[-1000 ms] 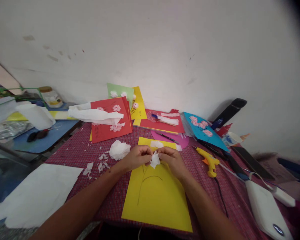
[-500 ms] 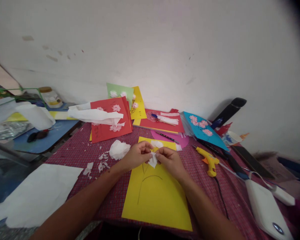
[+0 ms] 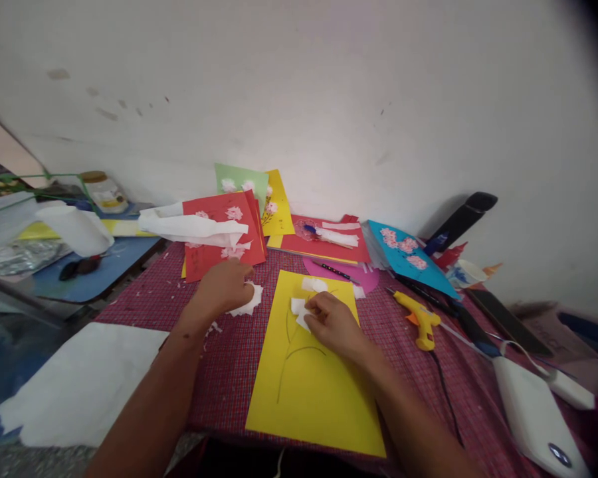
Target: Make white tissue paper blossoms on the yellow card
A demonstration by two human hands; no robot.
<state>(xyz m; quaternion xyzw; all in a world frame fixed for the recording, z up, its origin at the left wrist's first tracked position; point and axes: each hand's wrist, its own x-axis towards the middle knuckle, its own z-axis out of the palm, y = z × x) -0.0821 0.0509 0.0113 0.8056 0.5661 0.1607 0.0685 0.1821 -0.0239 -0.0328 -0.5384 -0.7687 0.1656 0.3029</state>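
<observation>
A yellow sheet of card (image 3: 323, 405) with dark curved pencil-like lines lies in front of me. Over its upper part, my right hand (image 3: 333, 323) pinches a small piece of white tissue paper (image 3: 299, 308) between thumb and fingertips. Another white tissue piece (image 3: 315, 285) rests higher on the card. My left hand (image 3: 224, 285) is over the white tissue pile (image 3: 249, 304) left of the card, partly covering it. Its thumb and forefinger look apart, while the other fingers are hidden.
A yellow glue gun (image 3: 418, 318) with a cord and a white power bank (image 3: 533, 411) are at right. Red cards (image 3: 209, 259) with pink flowers and a blue card (image 3: 403, 259) stand behind. A large white sheet (image 3: 80, 392) lies at left.
My left hand has left the small tissue piece and moved left to the tissue pile. My right hand still holds the piece over the card.
</observation>
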